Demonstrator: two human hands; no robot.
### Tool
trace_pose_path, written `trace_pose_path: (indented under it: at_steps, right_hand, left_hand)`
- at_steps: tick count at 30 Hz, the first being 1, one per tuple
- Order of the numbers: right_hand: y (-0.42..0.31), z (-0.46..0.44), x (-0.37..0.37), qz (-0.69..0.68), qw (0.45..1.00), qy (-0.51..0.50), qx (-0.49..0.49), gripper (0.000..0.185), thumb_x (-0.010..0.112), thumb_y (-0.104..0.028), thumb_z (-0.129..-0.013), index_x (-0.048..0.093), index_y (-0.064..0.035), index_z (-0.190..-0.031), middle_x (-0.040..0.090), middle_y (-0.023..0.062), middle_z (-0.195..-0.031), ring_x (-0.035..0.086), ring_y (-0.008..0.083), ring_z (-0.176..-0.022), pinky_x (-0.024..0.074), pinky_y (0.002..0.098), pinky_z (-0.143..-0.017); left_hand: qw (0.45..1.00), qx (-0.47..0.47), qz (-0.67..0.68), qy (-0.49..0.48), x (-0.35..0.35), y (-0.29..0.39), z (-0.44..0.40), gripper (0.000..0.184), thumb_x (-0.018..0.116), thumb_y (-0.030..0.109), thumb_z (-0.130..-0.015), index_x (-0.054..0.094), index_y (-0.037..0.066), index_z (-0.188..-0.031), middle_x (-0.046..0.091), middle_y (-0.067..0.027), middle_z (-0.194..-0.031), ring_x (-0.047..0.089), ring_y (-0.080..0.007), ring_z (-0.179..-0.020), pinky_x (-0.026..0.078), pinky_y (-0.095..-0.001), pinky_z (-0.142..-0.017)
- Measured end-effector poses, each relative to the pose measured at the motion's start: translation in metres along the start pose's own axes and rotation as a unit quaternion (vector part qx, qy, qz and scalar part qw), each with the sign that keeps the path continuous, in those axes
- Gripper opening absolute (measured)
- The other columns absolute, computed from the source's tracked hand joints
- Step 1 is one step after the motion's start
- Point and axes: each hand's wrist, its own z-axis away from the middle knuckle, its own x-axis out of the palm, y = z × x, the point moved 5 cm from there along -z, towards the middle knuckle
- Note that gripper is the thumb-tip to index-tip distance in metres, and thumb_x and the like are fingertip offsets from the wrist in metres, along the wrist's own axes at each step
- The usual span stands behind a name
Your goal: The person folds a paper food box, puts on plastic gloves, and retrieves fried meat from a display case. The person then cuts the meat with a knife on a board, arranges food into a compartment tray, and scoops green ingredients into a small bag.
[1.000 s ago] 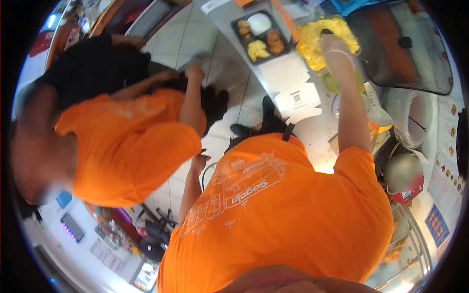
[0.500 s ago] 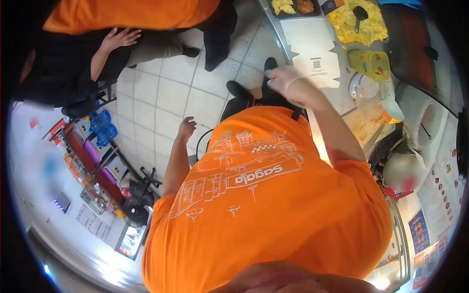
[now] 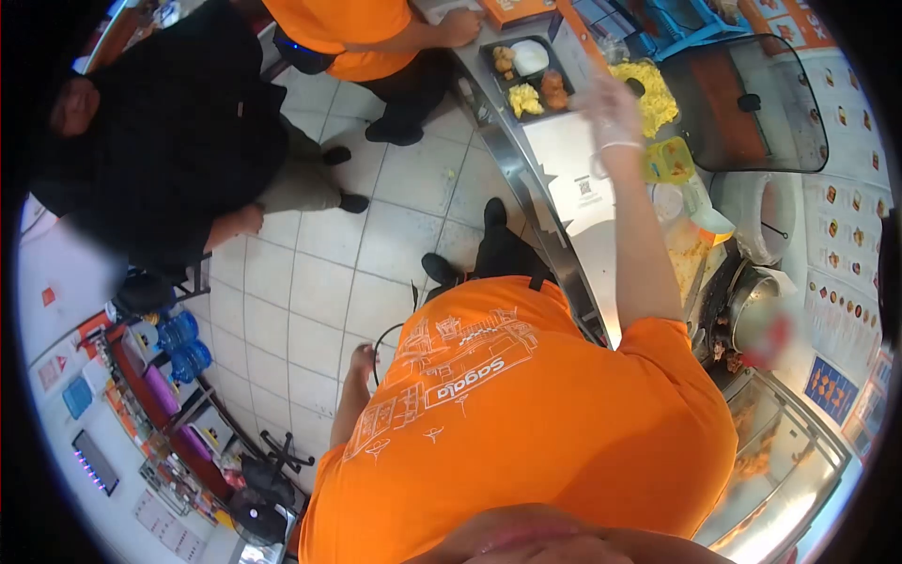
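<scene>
My right hand (image 3: 613, 111), in a clear glove, is raised over the counter between the black meal tray and the heap of scrambled eggs (image 3: 658, 101). Its fingers are smeared by motion. In the compartments of the black tray (image 3: 515, 83) lie white rice, yellow egg, reddish pieces and browned pieces. Below my right hand lies a white cardboard sleeve (image 3: 575, 167) with a printed QR code. My left hand (image 3: 362, 361) hangs low beside my body, bare, fingers loosely apart and holding nothing visible.
A yellow plastic container (image 3: 669, 162) and a white tub (image 3: 668, 203) stand on the counter. A co-worker's hand (image 3: 460, 27) rests by an orange box (image 3: 517, 9). Another person in black (image 3: 178, 122) stands at the left. A steel counter edge (image 3: 526, 193) runs past me.
My right hand has moved from near my body out over the counter, by the tray and eggs. My view has shifted, showing more of the tray. The co-worker's hand now shows at the orange box.
</scene>
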Motion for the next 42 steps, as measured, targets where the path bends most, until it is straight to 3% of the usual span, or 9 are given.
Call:
trace_pose_path:
  at_steps: [3,6,13,18,24,28,34,38,42]
  right_hand:
    - [0.021,-0.059,-0.069,0.008,0.964,0.2,0.176,0.024,0.058,-0.001,-0.09,0.062,-0.0024,-0.114,0.067,0.0085,-0.088,0.066,0.0182,-0.079,0.0527,0.0288,-0.076]
    - [0.212,-0.154,-0.13,0.529,0.809,-0.221,0.131,0.023,0.053,-0.004,-0.088,0.067,-0.0008,-0.106,0.069,0.01,-0.09,0.067,0.0204,-0.084,0.0521,0.0312,-0.079]
    - [0.163,-0.19,-0.053,0.458,0.884,-0.093,0.017,0.03,0.062,-0.009,-0.086,0.069,-0.0094,-0.115,0.07,0.0132,-0.111,0.066,0.0298,-0.108,0.0529,0.0371,-0.092]
    - [0.161,-0.21,-0.005,0.551,0.763,-0.338,-0.008,0.038,0.061,-0.009,-0.088,0.061,-0.0144,-0.126,0.062,0.0151,-0.129,0.059,0.0317,-0.121,0.0483,0.0425,-0.1]
    - [0.193,-0.225,0.001,0.605,0.704,-0.368,-0.059,0.036,0.064,-0.013,-0.085,0.065,-0.0113,-0.122,0.063,0.0113,-0.125,0.057,0.031,-0.122,0.0462,0.0409,-0.102]
    - [0.151,-0.229,-0.009,0.604,0.706,-0.367,0.057,0.033,0.066,-0.016,-0.083,0.067,-0.0083,-0.115,0.064,0.013,-0.123,0.056,0.0314,-0.123,0.0468,0.0407,-0.101]
    - [0.106,-0.233,-0.062,0.416,0.897,-0.072,0.131,0.045,0.076,-0.023,-0.073,0.066,-0.0066,-0.113,0.067,0.0183,-0.114,0.064,0.0394,-0.106,0.0511,0.0466,-0.094]
    - [0.032,-0.191,-0.06,0.093,0.994,0.059,-0.014,0.041,0.076,-0.02,-0.076,0.057,-0.004,-0.107,0.065,0.0148,-0.102,0.065,0.0288,-0.097,0.0506,0.0376,-0.089]
    - [-0.063,-0.133,0.001,0.146,0.982,-0.049,-0.113,0.046,0.079,-0.021,-0.073,0.054,-0.0053,-0.109,0.064,0.0134,-0.1,0.064,0.0246,-0.093,0.0508,0.0364,-0.084]
  left_hand:
    - [0.969,0.004,-0.241,-0.062,-0.04,-0.089,-0.035,0.035,0.053,0.036,-0.092,0.069,0.007,-0.082,0.065,-0.0155,-0.074,0.066,-0.0231,-0.073,0.052,-0.0412,-0.064]
    - [0.99,-0.125,-0.069,-0.001,-0.039,-0.046,-0.001,0.027,0.051,0.031,-0.093,0.066,0.008,-0.094,0.065,-0.0134,-0.081,0.065,-0.0223,-0.075,0.05,-0.0402,-0.063]
    - [0.982,-0.136,0.093,0.088,0.005,0.14,0.024,0.032,0.05,0.02,-0.095,0.058,0.01,-0.124,0.067,-0.0094,-0.094,0.064,-0.0204,-0.079,0.049,-0.0375,-0.064]
    - [0.986,0.111,-0.084,0.091,0.044,0.285,0.015,0.042,0.058,0.018,-0.092,0.058,0.007,-0.132,0.07,-0.0124,-0.094,0.067,-0.0216,-0.083,0.053,-0.0356,-0.074]
    - [0.97,0.109,-0.19,0.106,0.05,0.357,0.031,0.042,0.059,0.02,-0.091,0.059,0.007,-0.131,0.072,-0.0142,-0.1,0.069,-0.0271,-0.087,0.053,-0.0374,-0.08]
    - [0.974,0.092,-0.187,0.086,0.038,0.364,0.04,0.042,0.06,0.021,-0.092,0.059,0.007,-0.132,0.072,-0.0167,-0.102,0.068,-0.0268,-0.093,0.052,-0.0372,-0.081]
    - [0.958,0.212,-0.16,0.111,0.015,0.453,0.052,0.037,0.057,0.013,-0.096,0.057,0.001,-0.131,0.065,-0.0037,-0.089,0.06,-0.0114,-0.088,0.047,-0.0262,-0.085]
    - [0.909,0.41,-0.012,0.072,0.042,0.565,0.1,0.029,0.055,0.006,-0.099,0.058,0.0,-0.127,0.067,-0.0084,-0.099,0.064,-0.0156,-0.093,0.049,-0.0285,-0.086]
    - [0.827,0.562,0.029,0.004,0.066,0.657,0.205,0.026,0.051,-0.002,-0.099,0.059,-0.002,-0.124,0.066,-0.0073,-0.101,0.061,-0.0121,-0.096,0.047,-0.0261,-0.088]
